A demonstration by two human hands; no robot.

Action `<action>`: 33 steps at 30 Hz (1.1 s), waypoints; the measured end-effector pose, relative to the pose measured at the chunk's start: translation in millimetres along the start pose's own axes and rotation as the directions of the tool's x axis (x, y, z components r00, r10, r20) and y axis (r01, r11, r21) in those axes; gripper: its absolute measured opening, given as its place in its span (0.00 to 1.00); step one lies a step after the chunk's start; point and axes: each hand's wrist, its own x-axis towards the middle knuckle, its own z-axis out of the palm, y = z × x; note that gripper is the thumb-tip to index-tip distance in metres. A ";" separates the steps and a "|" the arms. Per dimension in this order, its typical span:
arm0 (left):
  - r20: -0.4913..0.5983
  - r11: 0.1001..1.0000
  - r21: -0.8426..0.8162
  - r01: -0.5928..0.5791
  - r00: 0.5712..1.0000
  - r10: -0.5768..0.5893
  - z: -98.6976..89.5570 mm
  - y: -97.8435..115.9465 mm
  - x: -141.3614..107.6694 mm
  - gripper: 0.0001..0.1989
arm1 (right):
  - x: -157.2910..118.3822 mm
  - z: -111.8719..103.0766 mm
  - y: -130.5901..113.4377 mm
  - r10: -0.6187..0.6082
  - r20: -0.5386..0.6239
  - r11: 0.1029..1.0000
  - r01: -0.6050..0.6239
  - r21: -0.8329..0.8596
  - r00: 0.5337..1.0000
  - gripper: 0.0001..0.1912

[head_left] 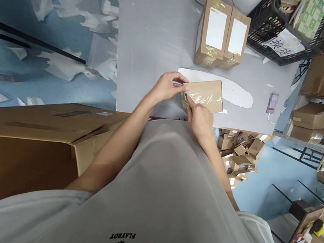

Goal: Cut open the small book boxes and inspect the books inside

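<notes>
– Head view, go: where's the small carton (206, 93)?
– Near the front edge of the grey table (158, 33), overlapping a white sheet (240, 96)! The left hand (168, 86) pinches its left end, thumb on top.
– And the right hand (201, 122)?
– Index finger at that same taped end; whether it grips anything, I can't tell.
– Beyond?
– Two labelled boxes (221, 34), side by side, near a black crate (266, 18).
</notes>
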 end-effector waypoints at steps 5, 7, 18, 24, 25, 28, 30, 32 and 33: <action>-0.088 1.000 0.004 0.002 0.996 -0.002 5.2 -2.5 -2.1 0.17 | 2.6 -9.4 -7.4 0.028 0.025 0.999 -0.028 -0.017 0.999 0.31; -0.118 1.000 0.002 0.007 0.993 -0.006 8.0 -2.9 -3.7 0.15 | -3.5 -12.0 -7.4 0.037 0.061 0.999 -0.035 -0.032 0.997 0.30; -0.127 0.999 0.035 -0.010 0.992 0.014 10.4 -1.6 -8.8 0.12 | -22.9 -4.7 -0.8 0.044 0.065 0.999 -0.044 -0.003 0.997 0.30; -0.129 0.999 0.046 0.013 0.992 -0.007 9.5 -0.1 -7.8 0.14 | -13.9 -8.8 5.2 0.019 -0.026 0.998 -0.017 0.067 0.999 0.30; -0.130 0.999 0.044 0.012 0.992 -0.006 9.4 0.2 -7.8 0.14 | -10.2 -7.1 6.0 0.015 -0.027 0.998 -0.014 0.069 1.000 0.30; -0.126 1.000 0.031 0.003 0.992 0.001 9.0 0.3 -7.7 0.15 | -2.4 -1.0 7.8 -0.006 -0.026 0.998 0.008 0.069 1.000 0.30; -0.125 1.000 0.025 0.005 0.992 -0.001 8.8 0.0 -7.6 0.16 | -0.7 2.0 7.4 -0.024 -0.020 0.998 0.025 0.062 1.000 0.30; -0.125 1.000 0.021 0.007 0.992 -0.004 8.7 -0.4 -7.4 0.16 | 0.3 3.2 5.2 -0.030 -0.005 0.999 0.030 0.043 1.000 0.31; -0.126 1.000 0.020 0.005 0.992 -0.003 8.8 -0.5 -7.3 0.16 | 1.1 3.1 3.4 -0.025 0.005 0.999 0.025 0.031 1.000 0.31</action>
